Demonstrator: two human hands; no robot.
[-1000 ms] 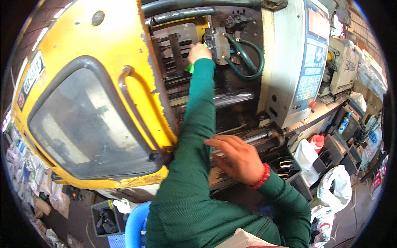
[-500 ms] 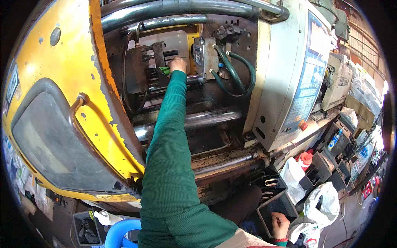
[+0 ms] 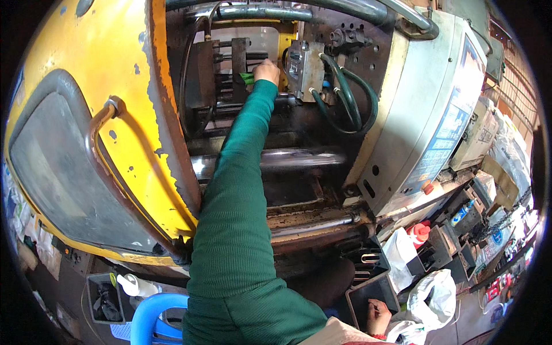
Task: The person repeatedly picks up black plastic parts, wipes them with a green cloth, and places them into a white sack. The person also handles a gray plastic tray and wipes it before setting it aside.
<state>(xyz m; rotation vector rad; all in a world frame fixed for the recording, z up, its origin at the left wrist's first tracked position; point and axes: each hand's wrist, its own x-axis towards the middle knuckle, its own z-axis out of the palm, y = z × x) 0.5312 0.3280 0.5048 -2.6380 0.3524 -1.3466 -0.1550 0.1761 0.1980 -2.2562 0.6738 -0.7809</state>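
Machine bay: left hand (image 3: 266, 70) reached deeper, pinching green part (image 3: 246, 78) (right hand (image 3: 376, 316) stays low, grip unclear).

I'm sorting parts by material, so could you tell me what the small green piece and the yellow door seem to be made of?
The green piece, at the fingers of the left hand, looks like moulded plastic: bright, even colour, though too small to be sure. The yellow door looks like painted steel: its paint is chipped to dark rusty spots along the edge.
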